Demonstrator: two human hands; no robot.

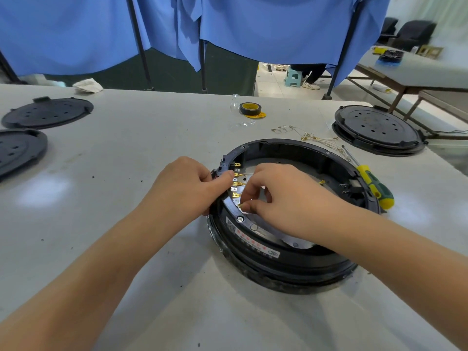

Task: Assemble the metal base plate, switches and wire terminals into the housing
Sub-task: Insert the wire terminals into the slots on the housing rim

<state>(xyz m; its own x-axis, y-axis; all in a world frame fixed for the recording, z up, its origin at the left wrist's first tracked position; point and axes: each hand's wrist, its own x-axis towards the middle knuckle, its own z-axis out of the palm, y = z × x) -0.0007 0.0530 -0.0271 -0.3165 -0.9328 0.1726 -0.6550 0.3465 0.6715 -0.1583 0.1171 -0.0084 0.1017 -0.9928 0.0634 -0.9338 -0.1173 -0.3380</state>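
A round black housing lies on the grey table, open side up. A metal base plate sits inside it. Several brass wire terminals line the housing's left inner wall at the switch block. My left hand grips the housing's left rim beside that block, thumb pressed near the terminals. My right hand reaches into the housing from the right and pinches a small brass terminal between thumb and fingertip. Another terminal shows at the right inside.
A yellow-green screwdriver lies right of the housing. Loose wires with ring terminals lie behind it, with a tape roll further back. Black round covers sit at the left, far left and right.
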